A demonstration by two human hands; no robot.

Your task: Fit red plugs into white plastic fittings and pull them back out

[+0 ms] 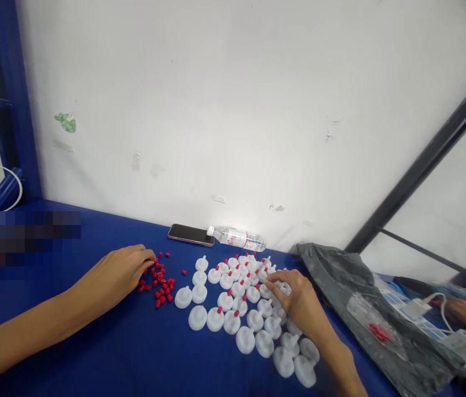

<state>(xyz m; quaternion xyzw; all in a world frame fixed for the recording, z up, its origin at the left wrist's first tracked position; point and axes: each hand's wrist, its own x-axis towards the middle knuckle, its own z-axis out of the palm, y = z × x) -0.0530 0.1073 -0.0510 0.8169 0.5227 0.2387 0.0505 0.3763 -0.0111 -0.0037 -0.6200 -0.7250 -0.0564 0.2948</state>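
Left hand [123, 274] was at red caps [162, 292], fingers curled, grip couldn't be told. Right hand [296, 295] was over white pieces [240, 306], grip unclear too.

The smooth white wall [233, 99] is brightly lit, strongest around its middle. The flat dark-blue bench [133, 358] looks dimmer toward its near edge. The round white plastic pieces with spouts [245, 340] appear slightly soft in detail. Large pixel squares cover the bench's left edge.

No readable text; red lettering [231, 239] on label [241, 238] of clear bottle [256, 242] too small.
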